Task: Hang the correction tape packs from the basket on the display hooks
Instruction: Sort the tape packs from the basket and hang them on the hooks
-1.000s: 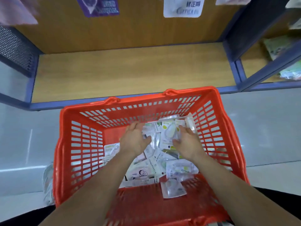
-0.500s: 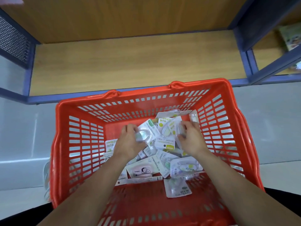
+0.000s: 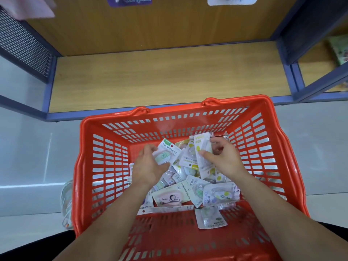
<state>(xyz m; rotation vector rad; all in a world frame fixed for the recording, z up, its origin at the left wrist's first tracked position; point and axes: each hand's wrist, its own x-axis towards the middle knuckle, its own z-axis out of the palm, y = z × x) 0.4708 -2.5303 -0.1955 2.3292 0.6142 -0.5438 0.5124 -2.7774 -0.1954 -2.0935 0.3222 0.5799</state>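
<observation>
A red plastic basket [image 3: 88, 166] stands on the floor below me, holding several correction tape packs [image 3: 188, 193] in a loose heap. My left hand [image 3: 148, 166] grips a white pack with a pale green tape [image 3: 165, 153], raised above the heap. My right hand [image 3: 224, 159] pinches a narrow pack with yellow-green print [image 3: 201, 149], tilted upright. Both hands are inside the basket near its far wall. No display hook shows in this view.
A wooden shelf [image 3: 165, 80] with a blue frame lies just beyond the basket. Bottom edges of hanging packs, one purple [image 3: 130, 0] and one white [image 3: 232, 0], show at the top. A mesh side panel [image 3: 22, 40] is at left. Grey floor surrounds the basket.
Both hands have lifted a pack each out of the heap. The view first tipped down, then back up, so hanging packs show at the top again.
</observation>
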